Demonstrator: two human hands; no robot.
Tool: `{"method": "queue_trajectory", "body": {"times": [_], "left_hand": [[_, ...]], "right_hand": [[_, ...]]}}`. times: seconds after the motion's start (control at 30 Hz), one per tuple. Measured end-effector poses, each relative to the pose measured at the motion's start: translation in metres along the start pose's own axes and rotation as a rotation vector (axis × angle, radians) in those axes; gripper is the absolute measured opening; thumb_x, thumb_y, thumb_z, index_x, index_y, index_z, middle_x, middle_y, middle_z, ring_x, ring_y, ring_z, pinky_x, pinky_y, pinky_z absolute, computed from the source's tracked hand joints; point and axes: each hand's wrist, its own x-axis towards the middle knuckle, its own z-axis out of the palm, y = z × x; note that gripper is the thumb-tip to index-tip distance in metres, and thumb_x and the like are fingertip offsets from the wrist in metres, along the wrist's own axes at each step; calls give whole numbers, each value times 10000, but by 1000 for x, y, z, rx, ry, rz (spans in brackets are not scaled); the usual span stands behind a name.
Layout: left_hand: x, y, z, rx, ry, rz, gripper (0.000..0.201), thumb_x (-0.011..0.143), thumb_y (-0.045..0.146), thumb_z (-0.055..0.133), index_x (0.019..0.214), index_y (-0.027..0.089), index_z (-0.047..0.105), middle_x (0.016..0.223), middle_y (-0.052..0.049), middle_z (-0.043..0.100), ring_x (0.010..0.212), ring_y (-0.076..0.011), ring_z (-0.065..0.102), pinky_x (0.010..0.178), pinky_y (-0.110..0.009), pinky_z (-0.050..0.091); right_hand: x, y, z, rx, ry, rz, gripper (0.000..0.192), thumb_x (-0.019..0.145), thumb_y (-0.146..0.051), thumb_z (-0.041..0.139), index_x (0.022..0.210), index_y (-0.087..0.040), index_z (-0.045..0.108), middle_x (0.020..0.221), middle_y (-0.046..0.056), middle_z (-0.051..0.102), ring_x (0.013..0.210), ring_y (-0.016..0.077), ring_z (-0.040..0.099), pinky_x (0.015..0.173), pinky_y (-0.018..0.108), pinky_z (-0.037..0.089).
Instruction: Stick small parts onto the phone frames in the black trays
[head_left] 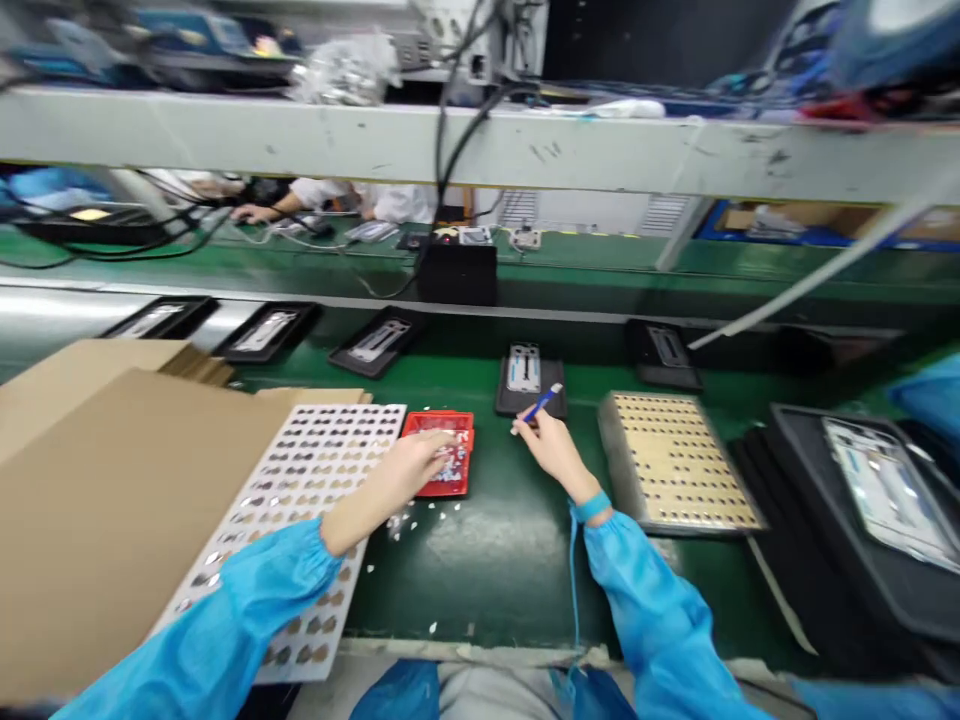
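Observation:
My left hand (416,462) is over a small red tray (466,480) of tiny white pieces. Its fingers are bent together at the pieces, and anything between them is too small to make out. A slim blue pen-like tool (541,403) is gripped in my right hand (553,447), slanting up to the right. Just beyond it, a black tray (553,404) bears a flat silver phone-frame-like part (523,368). Under my left forearm lies a white sheet (307,480) with rows of dark and tan spots. A blue band and cord (591,507) circle my right wrist.
At right stands a metal block (679,460) with rows of holes, beside stacked black trays (847,540). Brown cardboard (112,520) covers the left. More black trays (375,340) line the back. Loose white bits dot the green mat (480,580). Behind the shelf shows a co-worker's hand (259,213).

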Motion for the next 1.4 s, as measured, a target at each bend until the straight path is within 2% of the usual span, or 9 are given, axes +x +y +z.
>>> {"method": "queue_trajectory", "body": {"times": [0.17, 0.33, 0.43, 0.53, 0.77, 0.9, 1.13, 1.27, 1.4], "left_hand": [[-2, -6, 2, 9, -3, -21, 345, 1028, 398, 489, 1011, 249, 799, 996, -81, 853, 899, -275, 825, 860, -347, 657], [7, -11, -18, -56, 184, 7, 395, 1017, 400, 411, 1024, 266, 782, 1107, -85, 845, 1024, -282, 808, 919, -382, 648], [20, -5, -33, -74, 187, -81, 343, 992, 464, 475, 977, 284, 767, 986, -50, 839, 885, -268, 798, 806, -357, 646], [29, 12, -35, -93, 186, -77, 366, 1001, 498, 479, 982, 294, 782, 942, -33, 837, 818, -253, 789, 758, -329, 630], [3, 64, -25, -208, 204, 15, 312, 1024, 476, 580, 984, 294, 831, 1050, -25, 861, 942, -230, 822, 861, -268, 639], [-20, 102, -28, -410, 199, -142, 204, 974, 380, 657, 941, 305, 844, 901, 16, 851, 728, -167, 796, 704, -205, 627], [-23, 158, 13, -1039, 243, -452, 145, 872, 344, 755, 901, 225, 834, 773, -26, 817, 565, -153, 720, 602, -239, 604], [-23, 167, 36, -1233, 330, -533, 181, 831, 377, 825, 820, 199, 796, 694, -12, 764, 524, -139, 682, 583, -242, 584], [-26, 165, 44, -1222, 382, -569, 240, 788, 398, 873, 755, 189, 760, 672, -21, 756, 554, -158, 705, 599, -258, 604]], "right_hand": [[-18, -1, -9, 68, 128, -25, 66, 992, -239, 699, 954, -236, 753, 1277, 116, 815, 1242, 288, 774, 1012, 390, 645], [-62, -3, -92, 97, 374, -92, 203, 1031, -393, 684, 1068, -242, 813, 1086, 84, 844, 985, 271, 828, 827, 360, 687], [-55, 13, -145, -41, 478, -60, 141, 974, -325, 743, 1046, -217, 799, 1020, 93, 848, 928, 287, 830, 850, 402, 683], [-32, 32, -163, -189, 447, 13, 136, 915, -190, 766, 1050, -204, 757, 909, 82, 840, 836, 282, 829, 811, 396, 675], [-27, 30, -145, -278, 426, -16, 78, 919, -148, 725, 950, -220, 720, 871, 98, 836, 828, 320, 838, 808, 427, 675], [-71, -17, -128, 146, 511, -121, 148, 957, -344, 802, 1039, -234, 747, 1009, 82, 865, 926, 279, 856, 813, 373, 709], [-132, -81, -63, 704, 274, 31, 308, 876, -447, 951, 936, -224, 748, 914, 73, 880, 723, 231, 854, 649, 284, 729], [-144, -76, -39, 673, 279, -37, 184, 945, -344, 899, 975, -232, 756, 939, 66, 883, 771, 233, 868, 683, 272, 733], [-153, -65, -32, 414, 336, -362, 202, 981, -83, 772, 1070, -262, 800, 1073, 55, 883, 994, 239, 868, 896, 326, 731]]}}
